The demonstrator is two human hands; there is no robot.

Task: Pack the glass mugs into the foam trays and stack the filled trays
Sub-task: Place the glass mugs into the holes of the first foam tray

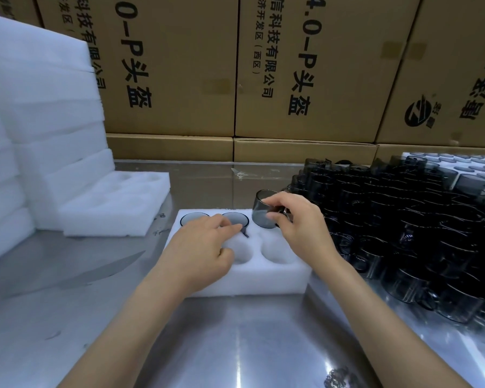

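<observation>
Two bare forearms reach in from the bottom edge — no sleeves, gloves, watch or rings show. Left hand [205,247] and right hand [300,222] have short, unpainted nails.

Across the top of the frame we see a wall of stacked brown cardboard cartons [305,65] printed with black characters; below lies a shiny, light-streaked steel tabletop [235,345].

Cardboard boxes [174,65] behind table: "4.0-P头盔", "科技有限公司", "(西区)"; round black logo [418,111] on right box.
</observation>
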